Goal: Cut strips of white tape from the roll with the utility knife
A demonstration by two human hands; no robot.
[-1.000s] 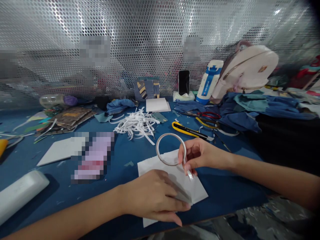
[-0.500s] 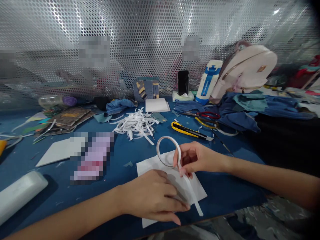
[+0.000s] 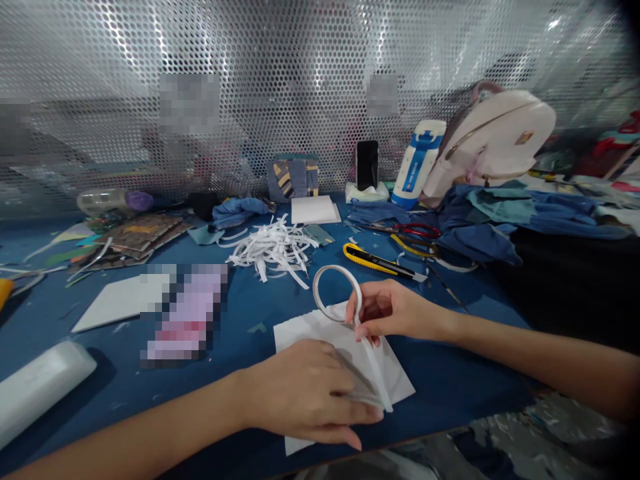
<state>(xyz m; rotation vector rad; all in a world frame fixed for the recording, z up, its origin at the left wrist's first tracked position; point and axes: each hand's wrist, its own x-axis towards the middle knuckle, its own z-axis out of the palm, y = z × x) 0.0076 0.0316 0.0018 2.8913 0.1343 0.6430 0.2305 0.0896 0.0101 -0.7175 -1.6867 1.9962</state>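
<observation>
The tape strip (image 3: 375, 363), loose before, is now laid along the white sheet (image 3: 300, 331) pressed flat by the left hand (image 3: 305, 393); the tape roll (image 3: 336, 268) is pinched by the right hand (image 3: 395, 312).

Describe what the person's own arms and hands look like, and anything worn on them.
Both are bare. The left hand and the right hand wear no gloves, and no ring, watch or bracelet shows. Both forearms are uncovered right to the picture's edges, with no sleeve in view. The nails look short; any polish is too small to tell.
</observation>
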